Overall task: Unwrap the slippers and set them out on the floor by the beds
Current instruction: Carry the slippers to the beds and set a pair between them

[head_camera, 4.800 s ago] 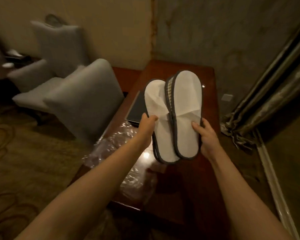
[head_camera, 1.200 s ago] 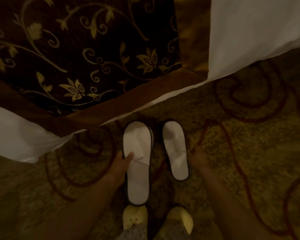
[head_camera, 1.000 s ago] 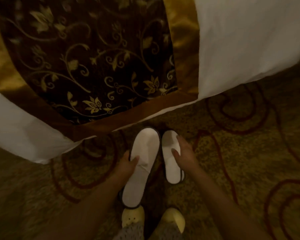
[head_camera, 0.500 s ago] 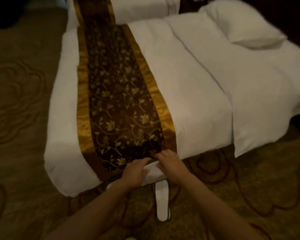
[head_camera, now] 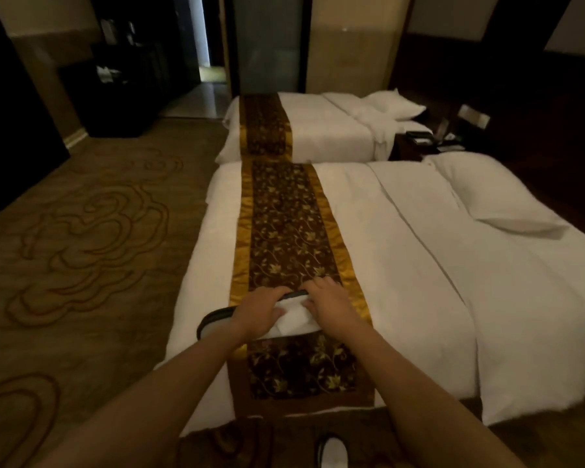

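— So, nearest the camera, what's down there?

— One white slipper (head_camera: pixel 332 451) lies on the patterned carpet (head_camera: pixel 75 251) at the bottom edge, just in front of the near bed (head_camera: pixel 419 265). Only its toe end shows: pale fabric with a dark rim.

— And the second one?

— Up in the air, over the foot of the near bed. Both hands have it. The left hand (head_camera: pixel 257 315) is curled over its middle, fingers closed on the white upper; the right hand (head_camera: pixel 331 307) grips the other side, fingers bent down on the fabric. The held slipper (head_camera: pixel 293 319) is white with a thin dark edge band, and its rounded end sticks out to the left of the left hand. The cloth looks creased where the hands pinch it.

— What's beneath them?

— A brown runner (head_camera: pixel 284 238) with gold borders and a leaf pattern, laid across the white bedding. A pillow (head_camera: pixel 497 201) sits at the right.

— Farther back?

— A second bed (head_camera: pixel 318 130) with the same kind of runner, a dark nightstand (head_camera: pixel 423 143) beside it, then a dim doorway.
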A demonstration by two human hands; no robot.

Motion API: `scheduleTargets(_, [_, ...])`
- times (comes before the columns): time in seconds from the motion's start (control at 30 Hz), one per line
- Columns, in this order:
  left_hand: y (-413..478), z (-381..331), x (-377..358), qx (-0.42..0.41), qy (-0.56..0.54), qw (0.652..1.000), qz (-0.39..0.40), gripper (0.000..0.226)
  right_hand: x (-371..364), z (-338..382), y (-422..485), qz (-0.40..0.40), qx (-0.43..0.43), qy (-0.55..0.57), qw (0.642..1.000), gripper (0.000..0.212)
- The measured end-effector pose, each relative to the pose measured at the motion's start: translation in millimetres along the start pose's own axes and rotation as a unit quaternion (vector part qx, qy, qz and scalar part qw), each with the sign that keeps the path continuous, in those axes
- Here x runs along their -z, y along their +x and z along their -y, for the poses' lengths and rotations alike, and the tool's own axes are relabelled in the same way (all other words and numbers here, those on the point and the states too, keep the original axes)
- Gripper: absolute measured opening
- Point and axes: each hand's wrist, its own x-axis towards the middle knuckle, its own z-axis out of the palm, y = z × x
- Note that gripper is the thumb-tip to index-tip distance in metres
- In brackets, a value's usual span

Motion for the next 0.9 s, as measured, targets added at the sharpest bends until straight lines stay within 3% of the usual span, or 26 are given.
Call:
scheduleTargets(0.4, [-41,165,134,-0.024,0.029,0.999,-0.02,0.037,-15,184,109,-0.01,-0.022,0.011,1.0,0.03])
scheduleTargets(0.9, [-67,382,259,0.057,0.03,0.996,-0.064,0.036,-74,364,300,0.013,0.053,-0.021,0.998,0.029])
